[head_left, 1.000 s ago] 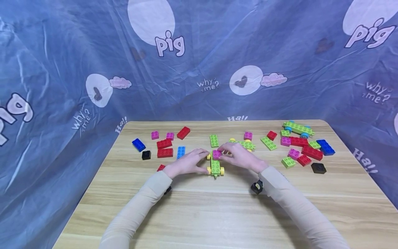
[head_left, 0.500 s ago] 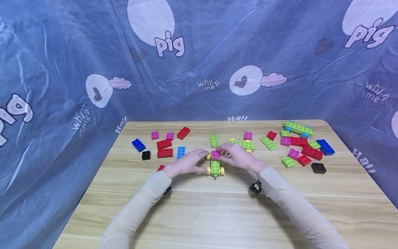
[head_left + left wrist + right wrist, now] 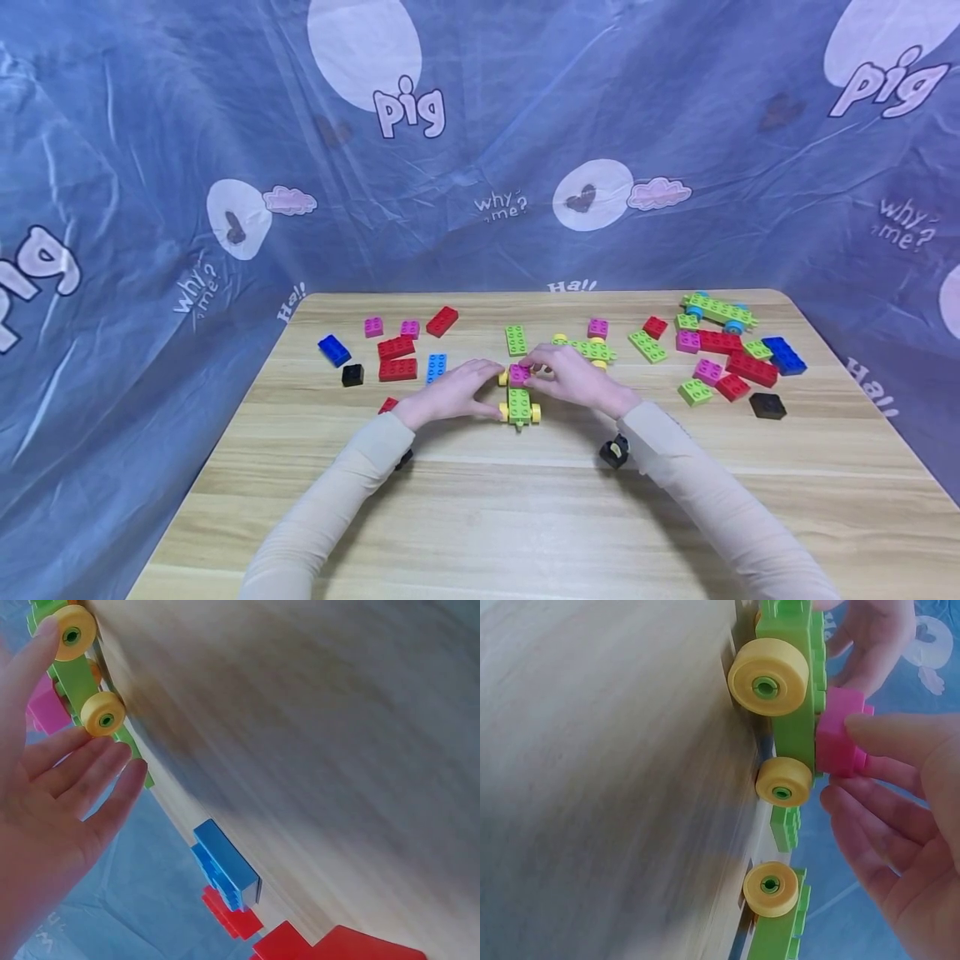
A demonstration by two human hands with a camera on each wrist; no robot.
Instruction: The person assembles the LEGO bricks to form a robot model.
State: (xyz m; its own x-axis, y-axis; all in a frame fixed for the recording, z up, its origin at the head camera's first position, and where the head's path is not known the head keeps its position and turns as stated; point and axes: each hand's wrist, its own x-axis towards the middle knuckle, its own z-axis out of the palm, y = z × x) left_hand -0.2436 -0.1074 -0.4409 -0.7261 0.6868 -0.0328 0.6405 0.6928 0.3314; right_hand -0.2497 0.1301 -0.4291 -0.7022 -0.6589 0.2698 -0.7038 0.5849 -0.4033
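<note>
A lime green wheeled toy car base (image 3: pixel 519 405) with yellow wheels lies lengthwise between my hands. My left hand (image 3: pixel 459 390) holds it from the left. In the left wrist view the thumb (image 3: pixel 39 649) is at one yellow wheel (image 3: pixel 73 634) and the fingertips are at the other. My right hand (image 3: pixel 576 377) pinches a pink building brick (image 3: pixel 517 374) between thumb and fingers. That brick stands over the studs at the base's far end, and in the right wrist view the brick (image 3: pixel 840 733) sits right against them, slightly tilted.
Behind the hands are a green brick (image 3: pixel 516 339) and a second yellow-wheeled base (image 3: pixel 588 348). Red, pink, blue and black bricks, including a light blue one (image 3: pixel 437 367), lie left. A right-hand cluster includes a blue-wheeled base (image 3: pixel 718 311). A black part (image 3: pixel 615 452) is by the right sleeve.
The pink brick and the right hand have shifted very slightly toward the left. The left hand and the car base have stayed nearly still.
</note>
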